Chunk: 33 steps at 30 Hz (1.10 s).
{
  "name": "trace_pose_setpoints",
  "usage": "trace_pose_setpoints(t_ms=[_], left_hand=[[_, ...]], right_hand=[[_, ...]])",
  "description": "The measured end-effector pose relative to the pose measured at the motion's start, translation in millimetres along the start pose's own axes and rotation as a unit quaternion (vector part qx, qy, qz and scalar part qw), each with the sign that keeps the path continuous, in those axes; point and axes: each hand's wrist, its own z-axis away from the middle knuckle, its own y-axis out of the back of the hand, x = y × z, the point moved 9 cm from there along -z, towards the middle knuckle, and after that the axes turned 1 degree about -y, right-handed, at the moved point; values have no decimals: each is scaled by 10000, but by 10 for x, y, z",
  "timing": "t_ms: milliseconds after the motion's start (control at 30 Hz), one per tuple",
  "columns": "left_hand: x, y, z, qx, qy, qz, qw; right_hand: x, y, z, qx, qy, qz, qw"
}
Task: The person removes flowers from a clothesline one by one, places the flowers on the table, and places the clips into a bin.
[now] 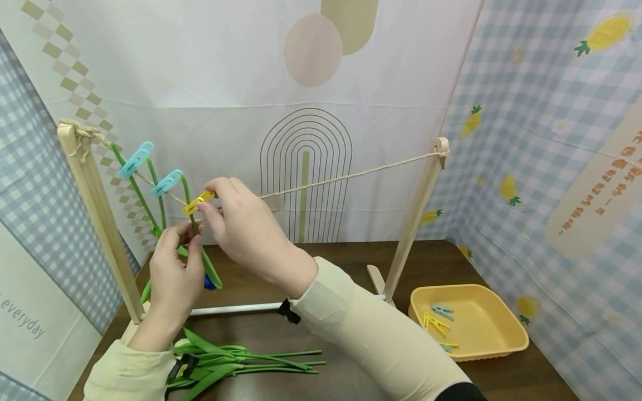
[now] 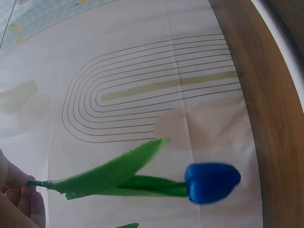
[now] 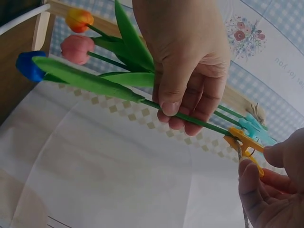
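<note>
A blue artificial tulip (image 2: 213, 183) hangs head down, its green stem pinched between the thumb and fingers of my left hand (image 1: 176, 270). Higher up, my right hand (image 1: 251, 231) pinches a yellow clothespin (image 1: 199, 202), whose jaws sit over the stem and the twine (image 1: 351, 176). Two light-blue clothespins (image 1: 136, 160) farther left hold other stems on the twine. Those stems lead down to a pink tulip (image 3: 77, 49) and an orange-yellow tulip (image 3: 79, 20), seen in the right wrist view.
Wooden posts (image 1: 413, 223) carry the twine at both ends, with a white rod (image 1: 236, 308) low between them. More green-stemmed flowers (image 1: 241, 359) lie on the table in front. At right, a yellow basin (image 1: 481, 323) contains several clothespins (image 1: 435, 323).
</note>
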Motion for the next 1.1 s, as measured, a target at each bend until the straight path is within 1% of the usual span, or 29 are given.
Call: trace_pose_setpoints(t_ms=[100, 233, 367, 467, 700, 833, 967, 1100], left_hand=[[-9, 6, 6, 41, 42, 26, 10000], [4, 5, 22, 90, -60, 32, 9999], [17, -10, 39, 67, -160, 13, 9998], [15, -19, 43, 35, -156, 17, 9999], [42, -27, 58, 24, -215, 90, 9997], [28, -50, 77, -117, -92, 98, 9998], [-1, -78, 109, -259, 53, 137, 9996], [-18, -84, 133, -258, 34, 112, 9996]], right_hand=[[7, -13, 22, 14, -16, -38, 10000], [-10, -25, 48, 43, 71, -83, 9999], [-37, -20, 74, 153, 239, 32, 9996], [-46, -9, 95, 265, 306, 111, 9991], [-61, 40, 140, 651, 449, 20, 9969], [-74, 89, 165, 963, 573, 9, 9937], [-94, 157, 184, 1282, 738, -128, 9889], [-113, 215, 206, 1444, 865, -262, 9854]])
